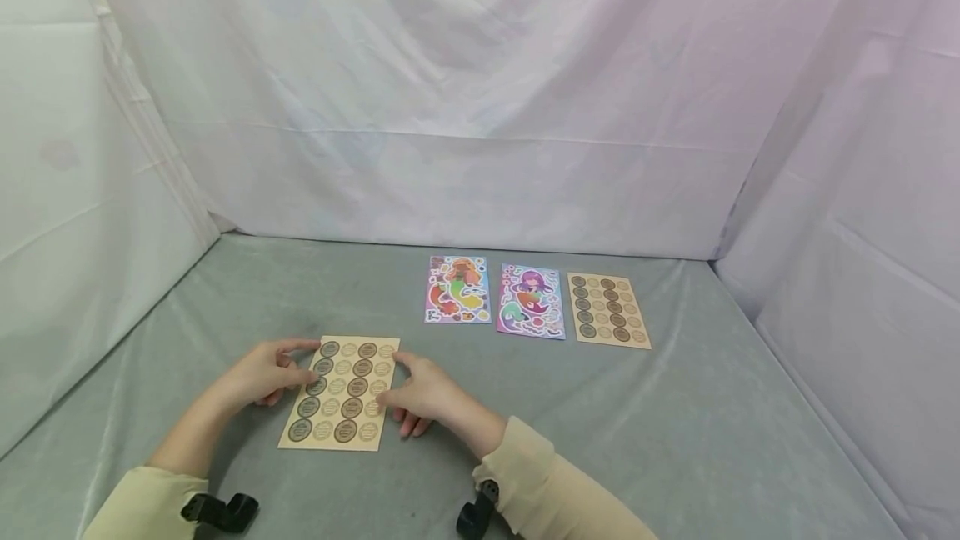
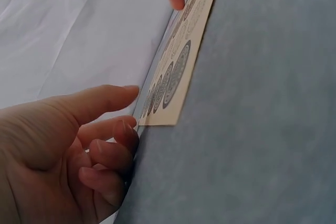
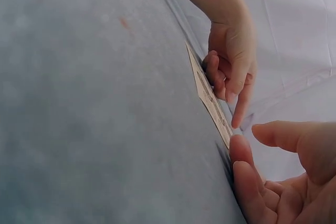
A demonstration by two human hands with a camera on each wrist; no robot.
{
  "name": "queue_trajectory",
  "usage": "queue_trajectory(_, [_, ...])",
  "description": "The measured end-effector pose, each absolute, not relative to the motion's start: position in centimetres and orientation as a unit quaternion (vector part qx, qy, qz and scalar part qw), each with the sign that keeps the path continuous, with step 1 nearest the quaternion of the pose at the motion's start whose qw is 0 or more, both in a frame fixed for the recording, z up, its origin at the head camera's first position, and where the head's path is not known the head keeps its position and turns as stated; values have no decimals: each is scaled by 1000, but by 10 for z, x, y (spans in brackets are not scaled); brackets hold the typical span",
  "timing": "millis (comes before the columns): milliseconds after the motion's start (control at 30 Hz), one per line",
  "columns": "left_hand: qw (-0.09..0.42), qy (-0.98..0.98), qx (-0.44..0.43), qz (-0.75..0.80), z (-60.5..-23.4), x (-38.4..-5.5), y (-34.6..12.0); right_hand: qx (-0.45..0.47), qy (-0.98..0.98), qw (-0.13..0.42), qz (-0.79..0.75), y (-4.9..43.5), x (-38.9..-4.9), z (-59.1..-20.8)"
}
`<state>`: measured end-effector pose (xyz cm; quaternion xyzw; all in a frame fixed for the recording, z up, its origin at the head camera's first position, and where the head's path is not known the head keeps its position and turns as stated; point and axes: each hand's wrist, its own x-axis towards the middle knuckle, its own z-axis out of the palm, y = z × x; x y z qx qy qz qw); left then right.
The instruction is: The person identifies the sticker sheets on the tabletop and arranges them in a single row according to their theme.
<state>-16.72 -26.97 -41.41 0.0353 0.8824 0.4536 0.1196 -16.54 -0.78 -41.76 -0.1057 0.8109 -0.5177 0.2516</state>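
Note:
A tan sheet of round stickers (image 1: 337, 394) lies flat on the table, printed with alternating dark and pale circles. My left hand (image 1: 270, 372) is at its left edge, index finger extended near the upper corner and thumb lower down. The left wrist view shows that hand's (image 2: 79, 150) other fingers bent beneath. At the sheet's right edge is my right hand (image 1: 427, 394), its index fingertip by the upper corner and its thumb over the edge. In the right wrist view, a gap separates the thumb and fingers of my right hand (image 3: 289, 177).
Farther back lie a colourful mermaid sticker sheet (image 1: 458, 290), a second one in pink and purple (image 1: 531, 302), and another tan sheet of round stickers (image 1: 609, 310). White cloth (image 1: 465, 182) hangs around the grey table (image 1: 675, 440) at the back and sides.

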Motion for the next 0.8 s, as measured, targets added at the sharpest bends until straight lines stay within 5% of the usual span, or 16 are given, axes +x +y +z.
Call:
queue_trajectory(433, [114,882,45,456,-407,-166,-266,-144,820,233,-504,2,-161,-411])
queue_trajectory(800, [59,892,51,445,-387,-162,-256,-173,825,206,-497,16,-163,-400])
